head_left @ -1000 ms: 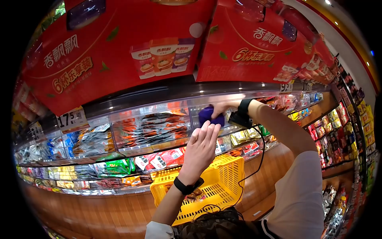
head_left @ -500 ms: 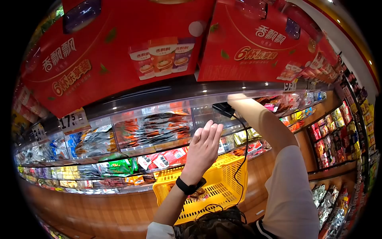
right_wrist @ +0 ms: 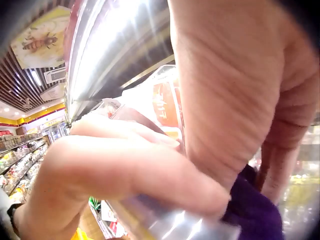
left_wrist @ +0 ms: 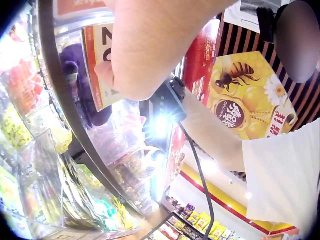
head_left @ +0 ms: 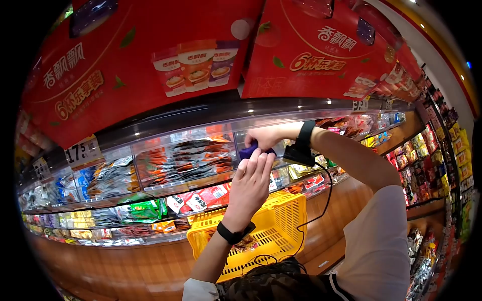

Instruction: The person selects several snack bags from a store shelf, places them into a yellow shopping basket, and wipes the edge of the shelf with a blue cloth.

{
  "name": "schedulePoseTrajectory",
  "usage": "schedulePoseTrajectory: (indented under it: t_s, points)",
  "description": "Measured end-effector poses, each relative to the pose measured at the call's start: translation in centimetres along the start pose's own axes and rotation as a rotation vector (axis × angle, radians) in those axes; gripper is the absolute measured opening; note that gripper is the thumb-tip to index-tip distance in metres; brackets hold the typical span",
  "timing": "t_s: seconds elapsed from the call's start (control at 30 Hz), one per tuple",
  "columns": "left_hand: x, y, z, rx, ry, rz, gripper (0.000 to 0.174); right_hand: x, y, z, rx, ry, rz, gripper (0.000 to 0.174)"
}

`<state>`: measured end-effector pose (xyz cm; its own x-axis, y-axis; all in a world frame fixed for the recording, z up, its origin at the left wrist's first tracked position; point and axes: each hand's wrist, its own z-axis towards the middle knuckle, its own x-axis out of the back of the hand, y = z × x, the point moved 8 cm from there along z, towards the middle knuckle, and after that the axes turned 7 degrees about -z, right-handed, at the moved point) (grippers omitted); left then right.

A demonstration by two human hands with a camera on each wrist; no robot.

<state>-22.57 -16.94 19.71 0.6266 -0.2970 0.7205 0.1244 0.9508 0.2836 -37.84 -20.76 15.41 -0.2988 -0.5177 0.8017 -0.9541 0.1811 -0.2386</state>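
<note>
My right hand (head_left: 266, 135) grips a bunched purple cloth (head_left: 248, 152) inside a clear shelf bin (head_left: 242, 140). Purple folds of it show below that hand in the right wrist view. Just in front, my left hand (head_left: 251, 180) is raised with fingers nearly straight, overlapping the cloth and right fingers in the head view. In the right wrist view the left fingers (right_wrist: 130, 170) lie by the bin's clear front. A price card (left_wrist: 100, 65) stands behind the left hand in the left wrist view.
To the left is a bin of orange and silver packets (head_left: 196, 155); more snacks line the lower shelf. Red drink boxes (head_left: 125, 55) overhang from above. A yellow basket (head_left: 296, 215) sits below my hands. A black cable (head_left: 329, 193) hangs from the right wrist camera.
My right hand reached deeper into the bin half a second ago, hiding the cloth, and is now back near the front with it. The left hand has stayed about in place.
</note>
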Motion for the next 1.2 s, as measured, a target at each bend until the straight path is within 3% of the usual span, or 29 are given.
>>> schedulePoseTrajectory:
  t_s: [0.03,0.17,0.23,0.27,0.37,0.4,0.6,0.63,0.67,0.73,0.87,1.03,1.2]
  points:
    - [0.0,0.0,0.0,-0.001,0.002,0.000,0.049,-0.7,0.8,-0.5,-0.128,-0.118,-0.071,0.039]
    - [0.1,0.1,0.0,0.002,-0.021,-0.007,0.050,-1.5,4.2,-2.7,-0.278,-0.199,-0.163,0.045]
    - [0.2,0.1,0.0,0.000,-0.021,-0.014,0.050,-1.2,5.6,-4.2,-0.425,-0.346,-0.380,0.049]
    - [0.2,0.1,0.1,-0.004,-0.009,-0.017,0.050,-0.7,5.7,-4.6,-0.428,-0.344,-0.386,0.049]
    - [0.2,0.1,0.0,-0.007,0.016,-0.024,0.050,1.8,5.9,-5.9,-0.677,-0.275,-0.365,0.048]
    - [0.2,0.1,0.0,-0.011,0.020,-0.030,0.049,1.2,6.3,-6.1,-0.677,-0.272,-0.368,0.048]
    - [0.3,0.1,-0.1,-0.013,0.017,-0.014,0.048,-0.3,7.0,-12.7,-0.439,0.454,-0.302,0.016]
    - [0.2,0.1,-0.1,-0.016,0.020,-0.022,0.049,2.0,2.8,-13.6,-0.389,0.318,-0.398,0.019]
    - [0.2,0.0,-0.1,-0.020,0.021,-0.031,0.049,3.7,-0.1,-13.2,-0.383,0.323,-0.400,0.019]
    - [0.1,-0.1,-0.2,-0.014,0.011,-0.025,0.049,3.2,0.8,-14.6,-1.053,0.413,0.520,0.028]
    - [0.2,0.0,-0.2,-0.015,0.016,-0.044,0.049,5.0,4.5,-7.3,-0.727,0.347,0.185,0.031]
    - [0.0,0.0,-0.3,-0.005,0.020,-0.030,0.051,5.5,4.0,-0.5,-0.464,0.276,0.141,0.038]
    - [0.3,0.2,-0.2,-0.006,0.019,-0.028,0.052,4.1,1.8,0.7,-0.186,0.177,0.130,0.047]
